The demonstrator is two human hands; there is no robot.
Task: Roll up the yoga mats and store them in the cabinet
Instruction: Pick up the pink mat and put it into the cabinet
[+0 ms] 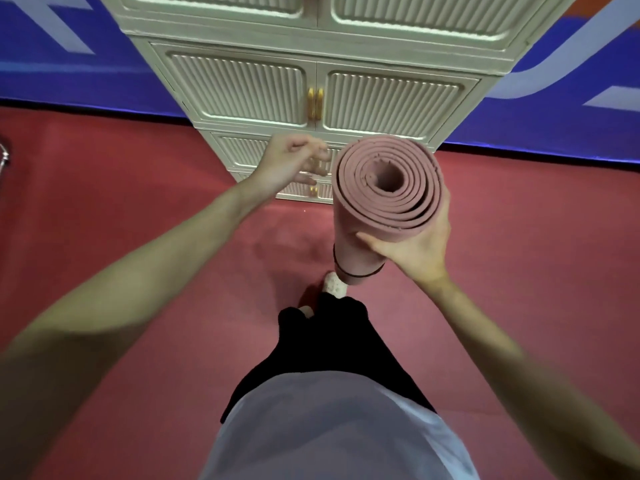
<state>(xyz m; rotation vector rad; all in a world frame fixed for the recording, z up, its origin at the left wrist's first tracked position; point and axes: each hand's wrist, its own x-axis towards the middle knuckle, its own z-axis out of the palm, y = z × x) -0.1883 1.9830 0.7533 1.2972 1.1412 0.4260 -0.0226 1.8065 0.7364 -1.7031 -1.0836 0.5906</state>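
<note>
Red floor (138, 209) meets a closed cream cabinet (311, 95); the right hand (412, 247) grips an upright rolled pink mat (384, 202), while the left hand (287, 161) hangs loosely curled, holding nothing.

Under me I see a red floor (121, 202) running out to the far wall. That wall (62, 74) is blue with pale grey bands, one sweeping up at far right. At the left edge a bit of shiny metal (4, 154) pokes in; I cannot tell what it is. Near the bottom are a white shirt (329, 431), black trousers (332, 337) and a pale speckled sock (334, 284).
</note>
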